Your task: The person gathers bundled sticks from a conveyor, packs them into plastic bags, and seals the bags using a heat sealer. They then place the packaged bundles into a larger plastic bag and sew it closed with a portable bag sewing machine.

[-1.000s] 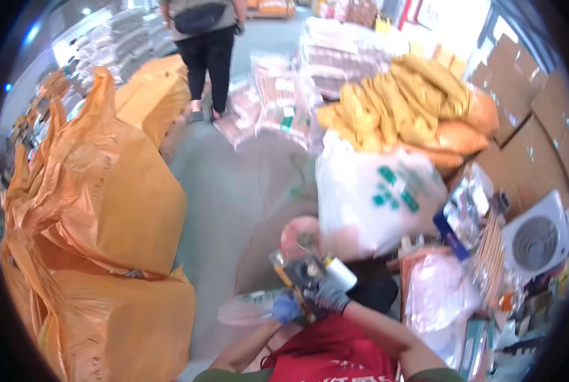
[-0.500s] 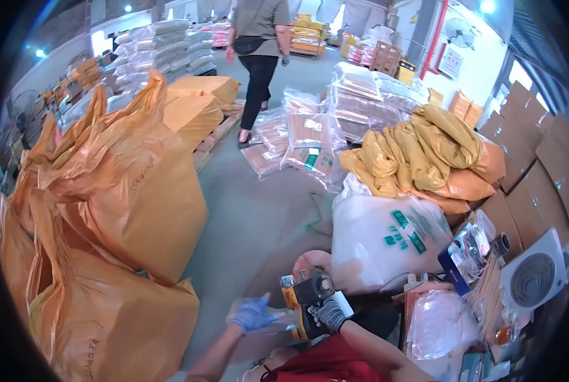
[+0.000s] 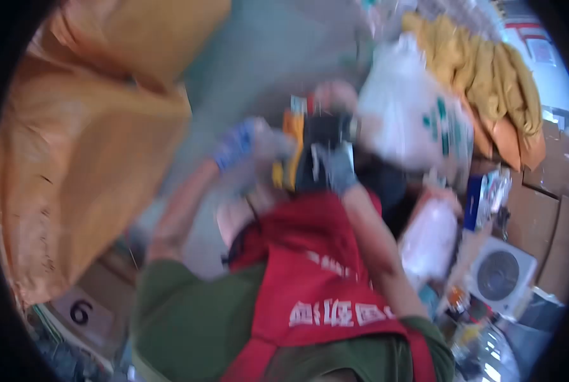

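Note:
A yellow-and-black handheld machine [image 3: 289,149], blurred, is in front of my lap at the centre of the head view. My right hand [image 3: 339,169], in a grey glove, is closed over its dark right side. My left hand [image 3: 243,145], in a blue glove with a greyish front, reaches toward the yellow side. Motion smears its fingers, so I cannot tell whether they touch the machine. A red apron [image 3: 310,254] covers my front, just below the machine.
Large orange-brown wrapped packages [image 3: 112,153] stand at the left. A white sack [image 3: 402,114] with green print sits beyond my right hand, beside folded yellow sacks [image 3: 481,76]. A fan [image 3: 499,275] and cardboard boxes [image 3: 529,216] are on the right.
The view has tipped down toward my body, so the apron shows and the walking person is out of sight. My left hand, spread before, is now blurred beside the machine.

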Tool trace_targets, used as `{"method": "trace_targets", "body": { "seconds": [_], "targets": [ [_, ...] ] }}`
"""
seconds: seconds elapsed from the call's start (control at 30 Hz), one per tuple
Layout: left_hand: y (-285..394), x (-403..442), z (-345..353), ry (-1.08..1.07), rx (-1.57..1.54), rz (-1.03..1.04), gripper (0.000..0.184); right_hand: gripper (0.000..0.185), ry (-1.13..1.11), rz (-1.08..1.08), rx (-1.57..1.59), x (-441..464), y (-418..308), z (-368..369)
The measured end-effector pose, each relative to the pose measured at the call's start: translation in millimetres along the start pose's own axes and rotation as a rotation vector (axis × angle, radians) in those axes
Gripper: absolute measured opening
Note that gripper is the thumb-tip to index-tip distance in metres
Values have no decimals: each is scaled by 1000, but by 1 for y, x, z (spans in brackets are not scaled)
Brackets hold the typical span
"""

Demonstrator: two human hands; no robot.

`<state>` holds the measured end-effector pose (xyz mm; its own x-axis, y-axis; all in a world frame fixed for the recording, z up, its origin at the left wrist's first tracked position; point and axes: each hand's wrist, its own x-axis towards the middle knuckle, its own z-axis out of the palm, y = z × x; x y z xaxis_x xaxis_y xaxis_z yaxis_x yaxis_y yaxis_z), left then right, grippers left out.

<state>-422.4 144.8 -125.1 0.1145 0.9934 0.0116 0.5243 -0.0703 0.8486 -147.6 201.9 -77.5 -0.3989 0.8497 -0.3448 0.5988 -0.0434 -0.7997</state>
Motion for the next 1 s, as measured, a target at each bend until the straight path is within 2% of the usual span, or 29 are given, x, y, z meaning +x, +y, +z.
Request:
{"method": "trace_targets", "body": {
  "seconds": [0.03, 0.07, 0.13, 0.23, 0.3, 0.53, 0.6, 0.63, 0.7, 0.73, 0.8, 0.87, 0.9, 1.0],
  "targets": [
    [10, -8, -7, 26, -27, -39, 13, 8, 119, 554, 628, -6, -30, 5],
    [4, -16, -10, 16, -59, -87, 12, 7, 188, 571, 684, -3, -32, 14],
    [2, -31, -17, 8, -99, -157, 11, 6, 109, 574, 693, -1, -38, 24],
    [26, -22, -16, 16, -42, -169, 12, 5, 77, 620, 720, 4, -39, 20],
    [29, -20, -15, 6, -163, -128, 11, 4, 48, 599, 705, 7, -39, 23],
    [34, -32, -26, -16, -194, -188, 12, 5, -6, 560, 822, 6, -66, 50],
    [26, -34, -20, 45, -407, -189, 12, 5, -57, 539, 878, 8, -69, 52],
    [21, -36, -20, 50, -400, -185, 12, 5, -64, 533, 872, 8, -70, 54],
    [7, -47, -28, 261, -698, -361, 22, 5, -81, 550, 898, 8, -76, 56],
    [-7, -58, -27, 264, -693, -355, 22, 5, -95, 575, 922, 8, -79, 57],
    [-47, -81, -18, 226, -575, -684, 26, 6, -101, 570, 947, 8, -89, 60],
    [-62, -100, 8, 27, -705, -681, 30, 6, -126, 612, 1030, 4, -97, 56],
    [-77, -108, 40, 111, -648, -421, 27, 6, -134, 617, 1040, 3, -95, 54],
    [-74, -114, 59, -33, -801, -590, 25, 9, -184, 672, 1152, -4, -105, 52]
  ]
}}
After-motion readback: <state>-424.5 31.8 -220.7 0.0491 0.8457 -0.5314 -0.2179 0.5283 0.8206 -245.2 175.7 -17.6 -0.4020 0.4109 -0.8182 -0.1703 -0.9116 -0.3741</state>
